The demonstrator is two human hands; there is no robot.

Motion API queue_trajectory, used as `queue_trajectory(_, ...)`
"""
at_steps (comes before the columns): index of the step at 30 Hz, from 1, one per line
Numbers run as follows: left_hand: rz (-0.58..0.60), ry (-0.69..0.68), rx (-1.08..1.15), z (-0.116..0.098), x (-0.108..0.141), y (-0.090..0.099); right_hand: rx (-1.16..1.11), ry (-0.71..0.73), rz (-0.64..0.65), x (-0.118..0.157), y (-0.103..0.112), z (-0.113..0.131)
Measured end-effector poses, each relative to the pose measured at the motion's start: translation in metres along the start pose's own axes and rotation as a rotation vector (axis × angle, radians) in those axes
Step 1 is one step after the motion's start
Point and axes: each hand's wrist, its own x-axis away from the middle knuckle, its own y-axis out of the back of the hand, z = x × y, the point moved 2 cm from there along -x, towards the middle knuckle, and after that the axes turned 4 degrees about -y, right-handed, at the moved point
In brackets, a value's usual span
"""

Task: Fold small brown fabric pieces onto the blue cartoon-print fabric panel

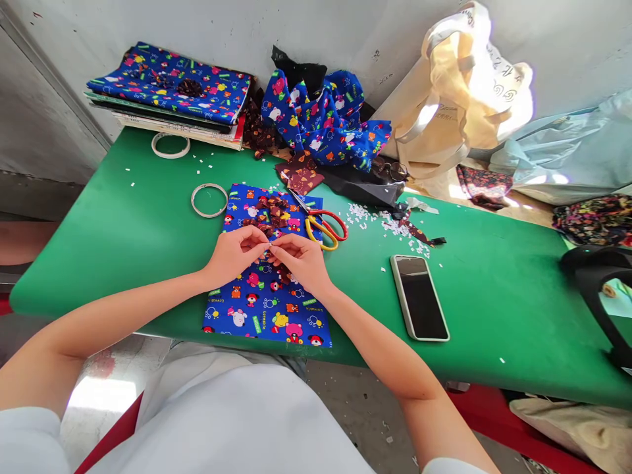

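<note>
My left hand (pixel 240 253) and my right hand (pixel 301 260) meet fingertip to fingertip over a blue cartoon-print cloth (pixel 266 313). Both are pinched closed around something too small to make out. Beneath and just beyond the fingers, several brown patterned fabric pieces (pixel 272 214) lie on the cloth. A pair of scissors (pixel 323 227) with red and yellow handles rests at the cloth's right edge, blades pointing away from me, near a flat brown fabric piece (pixel 302 174).
On the green table (pixel 162 263) are two tape rolls (pixel 209 200), a phone (pixel 420 297) and white paper scraps (pixel 363 214). Folded cloth (pixel 168 82) tops a stack at back left. Crumpled blue cloth (pixel 320 125) and a cream bag (pixel 444 99) stand behind.
</note>
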Motion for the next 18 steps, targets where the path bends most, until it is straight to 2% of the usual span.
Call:
queue_trajectory(13, 0.002, -0.027, -0.034, -0.0009, 0.0009, 0.0, 0.023, 0.026, -0.018, -0.0004, -0.0001, 0.0011)
queue_trajectory(18, 0.073, -0.081, -0.169, -0.0039, 0.0006, 0.0005, 0.027, 0.045, -0.014, -0.0005, 0.0003, 0.0033)
